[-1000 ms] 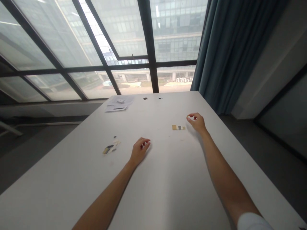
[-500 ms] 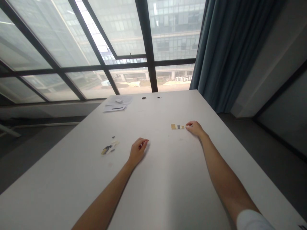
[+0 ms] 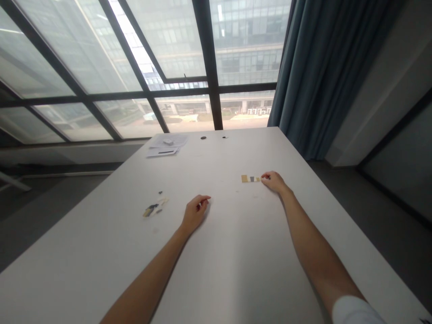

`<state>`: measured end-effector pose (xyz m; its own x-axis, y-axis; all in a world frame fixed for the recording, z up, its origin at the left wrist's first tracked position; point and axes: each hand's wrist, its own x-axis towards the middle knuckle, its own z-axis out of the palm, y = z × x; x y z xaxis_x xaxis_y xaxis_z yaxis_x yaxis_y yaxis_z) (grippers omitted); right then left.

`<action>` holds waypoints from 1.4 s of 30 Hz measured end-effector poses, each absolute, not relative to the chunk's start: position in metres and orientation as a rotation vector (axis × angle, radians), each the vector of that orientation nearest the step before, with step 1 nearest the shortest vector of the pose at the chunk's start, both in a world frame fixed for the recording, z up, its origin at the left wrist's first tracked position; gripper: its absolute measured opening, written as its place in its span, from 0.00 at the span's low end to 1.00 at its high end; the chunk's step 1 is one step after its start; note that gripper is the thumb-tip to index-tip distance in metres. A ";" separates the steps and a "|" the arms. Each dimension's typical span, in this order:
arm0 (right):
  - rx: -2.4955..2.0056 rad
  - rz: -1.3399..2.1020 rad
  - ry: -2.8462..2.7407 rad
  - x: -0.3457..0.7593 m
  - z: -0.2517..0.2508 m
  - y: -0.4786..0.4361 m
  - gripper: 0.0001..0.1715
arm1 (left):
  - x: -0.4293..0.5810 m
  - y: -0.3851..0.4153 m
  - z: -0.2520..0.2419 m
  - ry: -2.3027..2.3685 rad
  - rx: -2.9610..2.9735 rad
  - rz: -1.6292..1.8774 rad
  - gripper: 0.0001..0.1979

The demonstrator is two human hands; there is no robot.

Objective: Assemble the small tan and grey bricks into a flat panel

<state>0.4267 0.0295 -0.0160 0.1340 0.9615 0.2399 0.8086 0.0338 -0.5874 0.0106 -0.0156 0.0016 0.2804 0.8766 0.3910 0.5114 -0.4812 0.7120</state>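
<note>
My right hand point(image 3: 273, 181) rests at the right end of a short row of small flat pieces. Its thumb and fingers are pinched; whatever they hold is too small to make out. In that row a yellow-tan square piece point(image 3: 244, 178) lies at the left end, a dark grey piece point(image 3: 252, 179) in the middle and a small yellow piece point(image 3: 258, 179) nearest my fingertips. Lower and to the left, my left hand point(image 3: 196, 210) is closed with its fingers curled; a faint pale bit shows by the fingertips. Left of it lies a loose pile of yellow, dark and whitish pieces point(image 3: 152, 209).
A small dark piece point(image 3: 160, 192) lies above the pile on the white table point(image 3: 209, 270). Papers point(image 3: 165, 146) lie at the far left. A round black disc point(image 3: 203, 138) and another small dark item point(image 3: 224, 137) are by the far edge. A blue curtain point(image 3: 313, 81) hangs beyond the right side.
Both hands stay almost in place, and the row and pile look the same. The whole view has shifted very slightly. A pale bit by my left fingertips shows a little more now.
</note>
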 end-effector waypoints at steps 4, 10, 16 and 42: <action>-1.835 0.332 -1.705 0.426 -0.015 0.030 0.15 | 0.010 -0.016 0.002 1.252 2.098 1.060 0.12; -1.845 0.401 -1.649 0.425 -0.010 0.026 0.14 | 0.010 -0.016 0.003 1.260 2.082 1.045 0.12; -1.898 0.416 -1.624 0.418 -0.004 0.022 0.10 | 0.011 -0.016 0.003 1.256 2.087 1.043 0.12; -1.910 0.405 -1.643 0.413 0.000 0.021 0.07 | 0.011 -0.016 0.002 1.287 2.074 1.037 0.13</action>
